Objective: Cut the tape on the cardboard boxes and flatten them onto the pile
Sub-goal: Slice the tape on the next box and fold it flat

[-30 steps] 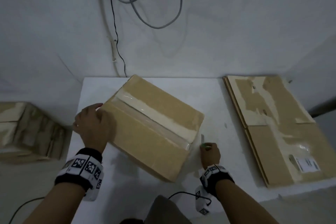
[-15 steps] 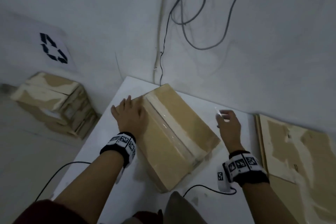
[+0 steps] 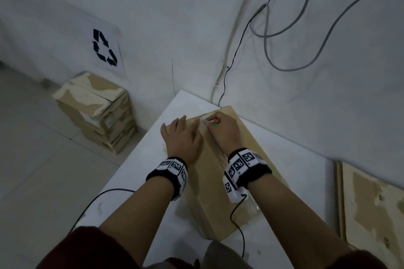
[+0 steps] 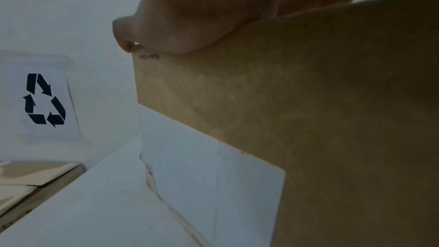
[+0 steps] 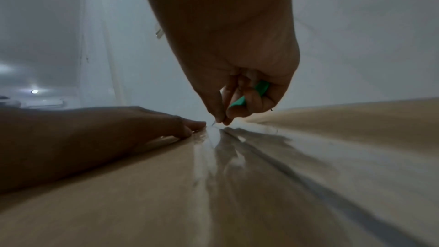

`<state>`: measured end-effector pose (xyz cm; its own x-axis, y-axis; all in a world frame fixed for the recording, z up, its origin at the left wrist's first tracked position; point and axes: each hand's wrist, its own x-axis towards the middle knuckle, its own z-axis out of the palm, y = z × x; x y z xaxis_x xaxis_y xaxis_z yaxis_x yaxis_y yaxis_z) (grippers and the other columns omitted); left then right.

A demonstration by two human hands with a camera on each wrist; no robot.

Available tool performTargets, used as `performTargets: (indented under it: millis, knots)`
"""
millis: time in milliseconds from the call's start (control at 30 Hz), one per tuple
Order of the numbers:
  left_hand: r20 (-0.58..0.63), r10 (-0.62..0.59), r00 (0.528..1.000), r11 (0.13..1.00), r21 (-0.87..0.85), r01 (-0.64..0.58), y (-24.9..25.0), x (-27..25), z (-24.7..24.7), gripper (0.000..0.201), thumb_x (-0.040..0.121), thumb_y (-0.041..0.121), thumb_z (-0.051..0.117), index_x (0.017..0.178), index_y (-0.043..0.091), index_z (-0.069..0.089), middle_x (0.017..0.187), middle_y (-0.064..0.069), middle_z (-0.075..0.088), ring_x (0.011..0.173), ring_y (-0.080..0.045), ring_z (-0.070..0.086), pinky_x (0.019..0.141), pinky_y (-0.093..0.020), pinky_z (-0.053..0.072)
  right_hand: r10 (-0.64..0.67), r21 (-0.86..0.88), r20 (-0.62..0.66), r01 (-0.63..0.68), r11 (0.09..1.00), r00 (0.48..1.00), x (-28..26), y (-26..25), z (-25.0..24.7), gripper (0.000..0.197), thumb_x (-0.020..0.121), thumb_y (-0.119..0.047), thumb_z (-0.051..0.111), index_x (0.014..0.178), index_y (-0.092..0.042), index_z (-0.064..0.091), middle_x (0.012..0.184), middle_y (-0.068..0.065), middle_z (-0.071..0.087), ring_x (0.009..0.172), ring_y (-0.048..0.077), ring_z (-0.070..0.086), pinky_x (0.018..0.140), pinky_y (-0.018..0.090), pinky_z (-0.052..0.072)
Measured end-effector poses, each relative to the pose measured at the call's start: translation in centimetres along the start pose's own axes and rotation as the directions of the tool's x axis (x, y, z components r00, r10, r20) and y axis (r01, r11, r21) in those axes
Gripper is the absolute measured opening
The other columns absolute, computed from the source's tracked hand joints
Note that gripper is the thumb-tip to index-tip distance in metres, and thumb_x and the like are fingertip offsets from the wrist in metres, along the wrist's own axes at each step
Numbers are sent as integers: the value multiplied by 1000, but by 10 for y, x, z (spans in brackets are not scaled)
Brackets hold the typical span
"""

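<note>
Left hand (image 3: 182, 137) flat on the stiff, light-looking box (image 3: 220, 209), right hand (image 3: 224, 130) pinching a green cutter (image 5: 249, 95) at slick tape (image 5: 215, 149).

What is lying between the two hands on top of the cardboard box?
Between the left hand and right hand runs the clear tape along the box seam; the right wrist view shows it best.

Matt brown corrugated cardboard box (image 3: 238, 181) on a smooth white matt table (image 3: 135, 172). Glossy clear plastic tape (image 5: 213, 149) runs along the box's top seam, reflecting light. Cutter (image 5: 249, 95) with a green plastic handle. At far left, stacked cardboard boxes (image 3: 96, 109) with torn, pale, rough paper patches; at right, flattened cardboard (image 3: 371, 207) similarly scuffed. Paper recycling sign (image 3: 105, 48) on the wall, matt.
</note>
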<state>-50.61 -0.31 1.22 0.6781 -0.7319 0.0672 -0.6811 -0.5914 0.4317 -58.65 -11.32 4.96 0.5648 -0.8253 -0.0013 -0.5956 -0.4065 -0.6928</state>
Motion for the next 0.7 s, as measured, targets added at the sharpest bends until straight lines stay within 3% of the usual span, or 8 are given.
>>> performTargets:
  millis: [133, 367, 567, 700]
  knots:
    - [-3, 7, 1000, 1000, -23, -7, -1, 1, 3, 71, 81, 56, 7, 138, 40, 46, 151, -5, 37, 139, -26, 27, 113, -54, -2, -54, -68, -4, 54, 996, 999, -1, 1, 5, 7, 91, -23, 63, 85, -26, 65, 85, -8, 67, 82, 12, 62, 76, 33, 53]
    - [-5, 12, 1000, 1000, -25, -12, -1, 2, 5, 72, 81, 58, 6, 137, 40, 47, 148, -5, 40, 138, -26, 29, 113, -54, 0, -81, -199, 24, 84, 976, 996, -3, -10, 8, 12, 94, -17, 53, 92, -16, 65, 90, 1, 67, 83, 21, 61, 75, 36, 49]
    - [13, -1, 1000, 1000, -21, 1, 1, 1, 3, 55, 88, 50, 25, 136, 40, 48, 149, -5, 39, 138, -26, 28, 113, -54, -1, -77, -471, 130, 129, 872, 989, -15, -15, 4, 22, 101, -15, 43, 104, -10, 64, 108, 8, 64, 96, 27, 61, 78, 37, 47]
    - [8, 4, 1000, 1000, -1, -4, 1, 2, 4, 48, 91, 45, 34, 137, 39, 47, 149, -5, 38, 138, -26, 28, 114, -56, 1, -58, -526, 150, 130, 840, 987, -37, -8, -10, 22, 99, -10, 43, 106, -8, 64, 111, 9, 62, 98, 28, 61, 81, 38, 48]
